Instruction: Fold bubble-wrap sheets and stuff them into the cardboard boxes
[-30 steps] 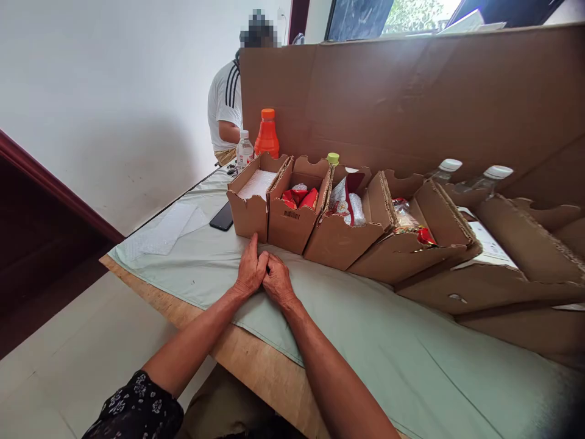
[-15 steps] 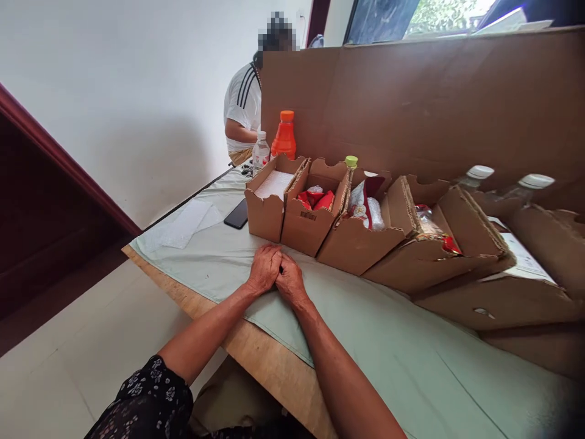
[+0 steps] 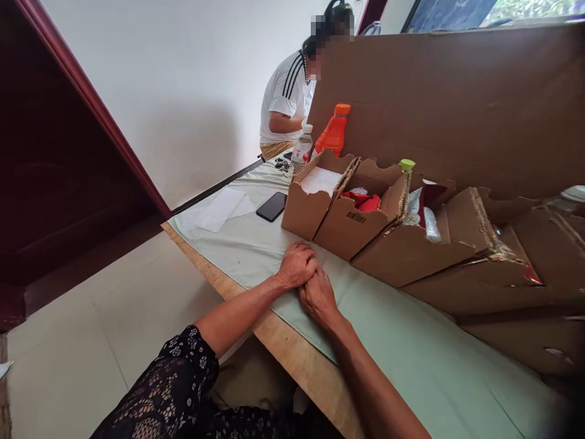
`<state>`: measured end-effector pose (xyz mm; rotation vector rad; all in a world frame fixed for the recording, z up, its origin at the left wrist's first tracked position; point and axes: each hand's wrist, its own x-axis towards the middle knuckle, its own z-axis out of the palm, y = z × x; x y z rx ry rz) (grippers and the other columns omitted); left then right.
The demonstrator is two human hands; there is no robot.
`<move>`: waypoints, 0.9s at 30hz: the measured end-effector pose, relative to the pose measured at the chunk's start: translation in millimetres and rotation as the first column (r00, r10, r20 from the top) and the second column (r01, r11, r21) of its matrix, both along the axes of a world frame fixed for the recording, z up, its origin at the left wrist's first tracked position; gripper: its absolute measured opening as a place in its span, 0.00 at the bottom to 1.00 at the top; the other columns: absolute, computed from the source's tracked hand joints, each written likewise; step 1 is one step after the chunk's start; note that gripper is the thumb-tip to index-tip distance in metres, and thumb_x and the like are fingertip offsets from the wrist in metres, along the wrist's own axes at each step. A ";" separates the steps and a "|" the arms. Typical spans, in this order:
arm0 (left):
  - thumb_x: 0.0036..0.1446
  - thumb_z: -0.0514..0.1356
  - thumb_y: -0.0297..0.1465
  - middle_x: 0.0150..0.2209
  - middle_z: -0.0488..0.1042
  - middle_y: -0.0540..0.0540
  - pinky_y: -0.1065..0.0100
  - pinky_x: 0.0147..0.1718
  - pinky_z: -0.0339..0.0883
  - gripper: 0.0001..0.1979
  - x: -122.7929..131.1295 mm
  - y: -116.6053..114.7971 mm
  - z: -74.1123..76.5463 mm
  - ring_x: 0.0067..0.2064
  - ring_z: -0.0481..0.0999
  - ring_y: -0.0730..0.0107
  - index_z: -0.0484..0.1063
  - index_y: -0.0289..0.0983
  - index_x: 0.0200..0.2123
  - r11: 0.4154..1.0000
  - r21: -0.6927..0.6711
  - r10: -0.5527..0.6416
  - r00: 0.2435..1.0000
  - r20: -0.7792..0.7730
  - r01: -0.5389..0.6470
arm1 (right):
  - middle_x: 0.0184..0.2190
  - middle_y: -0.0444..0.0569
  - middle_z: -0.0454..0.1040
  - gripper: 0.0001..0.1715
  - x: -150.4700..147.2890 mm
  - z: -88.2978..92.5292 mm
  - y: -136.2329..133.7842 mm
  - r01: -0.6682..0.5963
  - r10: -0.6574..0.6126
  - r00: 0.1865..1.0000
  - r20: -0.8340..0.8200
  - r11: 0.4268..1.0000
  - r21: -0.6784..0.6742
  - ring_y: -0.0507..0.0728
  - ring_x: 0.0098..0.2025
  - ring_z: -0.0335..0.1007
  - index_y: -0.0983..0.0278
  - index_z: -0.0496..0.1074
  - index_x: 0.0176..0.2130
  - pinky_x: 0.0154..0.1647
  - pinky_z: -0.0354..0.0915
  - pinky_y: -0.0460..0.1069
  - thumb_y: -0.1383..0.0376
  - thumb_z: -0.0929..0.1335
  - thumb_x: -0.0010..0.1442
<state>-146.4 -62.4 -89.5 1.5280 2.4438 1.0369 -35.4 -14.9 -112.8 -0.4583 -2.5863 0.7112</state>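
Note:
On the pale green cloth (image 3: 388,329) near the table's front edge, my left hand (image 3: 297,265) and my right hand (image 3: 319,292) rest against each other, fingers curled together. Both are closed; no object shows in either one, though the fingertips are partly hidden. Just beyond them stands a row of cardboard boxes, the closest being one with white bubble wrap (image 3: 320,180) inside and one with red packets (image 3: 365,202). A black phone (image 3: 272,207) lies flat to the left of the boxes.
Clear plastic sheets (image 3: 219,210) lie at the table's left end. A clear bottle (image 3: 301,149) and an orange bottle (image 3: 334,131) stand behind the boxes. A tall cardboard panel (image 3: 434,110) rises at the back. A person in a white shirt (image 3: 286,91) sits beyond.
The camera view has turned left, so the table and boxes appear farther right. My hands stay together on the cloth, with the fingers slightly shifted.

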 end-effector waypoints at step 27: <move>0.65 0.44 0.49 0.65 0.71 0.32 0.39 0.66 0.60 0.31 9.5 -71.3 -49.7 0.67 0.69 0.39 0.71 0.37 0.59 0.959 -0.160 -0.279 0.871 -0.404 0.233 | 0.48 0.54 0.83 0.21 462.3 259.9 160.3 0.834 -0.890 0.390 0.234 0.450 0.320 0.61 0.49 0.78 0.66 0.81 0.52 0.53 0.70 0.54 0.67 0.64 0.66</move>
